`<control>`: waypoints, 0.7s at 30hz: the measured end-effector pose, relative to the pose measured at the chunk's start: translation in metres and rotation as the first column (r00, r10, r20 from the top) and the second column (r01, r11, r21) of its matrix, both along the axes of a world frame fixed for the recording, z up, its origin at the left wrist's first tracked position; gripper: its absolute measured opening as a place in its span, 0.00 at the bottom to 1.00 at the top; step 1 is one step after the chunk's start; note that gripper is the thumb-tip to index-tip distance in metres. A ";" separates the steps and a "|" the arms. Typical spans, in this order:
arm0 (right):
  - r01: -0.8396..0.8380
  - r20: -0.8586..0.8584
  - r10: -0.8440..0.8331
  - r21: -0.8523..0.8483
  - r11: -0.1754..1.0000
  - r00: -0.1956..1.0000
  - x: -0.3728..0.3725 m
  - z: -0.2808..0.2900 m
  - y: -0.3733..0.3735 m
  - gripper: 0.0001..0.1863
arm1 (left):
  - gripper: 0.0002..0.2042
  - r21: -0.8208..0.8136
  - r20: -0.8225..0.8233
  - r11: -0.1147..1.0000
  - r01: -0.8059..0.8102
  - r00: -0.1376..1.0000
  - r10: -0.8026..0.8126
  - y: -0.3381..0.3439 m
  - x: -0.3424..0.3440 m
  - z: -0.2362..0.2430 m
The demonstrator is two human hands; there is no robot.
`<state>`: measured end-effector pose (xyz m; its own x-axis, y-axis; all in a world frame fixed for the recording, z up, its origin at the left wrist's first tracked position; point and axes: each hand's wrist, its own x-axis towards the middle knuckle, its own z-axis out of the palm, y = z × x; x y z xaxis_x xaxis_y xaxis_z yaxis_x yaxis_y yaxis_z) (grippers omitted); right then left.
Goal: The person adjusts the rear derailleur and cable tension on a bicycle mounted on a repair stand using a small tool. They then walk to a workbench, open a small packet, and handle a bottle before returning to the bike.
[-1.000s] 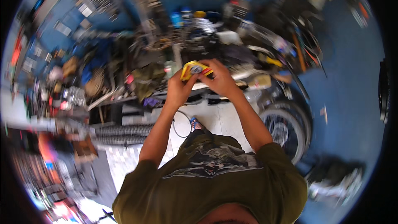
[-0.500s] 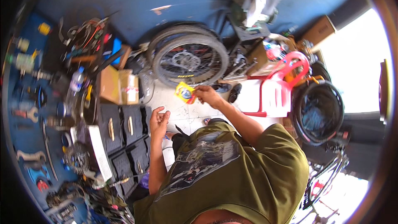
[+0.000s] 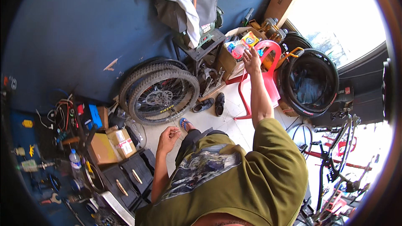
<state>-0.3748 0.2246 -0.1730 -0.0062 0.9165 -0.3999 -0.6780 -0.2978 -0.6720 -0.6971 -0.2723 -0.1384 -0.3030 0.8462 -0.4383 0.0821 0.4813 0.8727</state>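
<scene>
My right hand (image 3: 252, 61) reaches out to the far right, over the red plastic chair, with its fingers spread. Just past its fingertips is a small yellow-and-orange packet (image 3: 250, 39), above a cardboard box (image 3: 230, 68) holding wrappers and a clear plastic bottle (image 3: 239, 50). The packet looks loose from the fingers. My left hand (image 3: 168, 140) hangs in front of my body with loosely bent fingers, holding nothing that I can see.
A red plastic chair (image 3: 273, 88) stands below my right forearm. Bicycle wheels (image 3: 164, 96) lean against the blue wall, near black shoes (image 3: 220, 104). Tyres (image 3: 310, 81) hang at the right. Black drawers (image 3: 130, 175) and a cardboard box (image 3: 103, 147) stand at the left.
My right hand has swung away to the right with the packet, from mid-air to the cardboard box, and its fingers have opened. The view has turned rightward; my left hand stays near my body.
</scene>
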 end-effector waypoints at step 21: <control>-0.824 0.839 0.207 -0.394 -0.407 -0.504 -0.116 -0.263 -0.121 0.21 | 0.14 0.005 -0.388 0.895 -0.447 0.824 0.413 0.024 0.042 -0.003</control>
<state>-0.4904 0.1035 -0.4360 -0.8559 -0.0187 -0.5167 0.4121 0.5788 -0.7037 -0.6547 -0.2483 -0.1410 -0.7806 0.5577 -0.2822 0.1574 0.6124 0.7747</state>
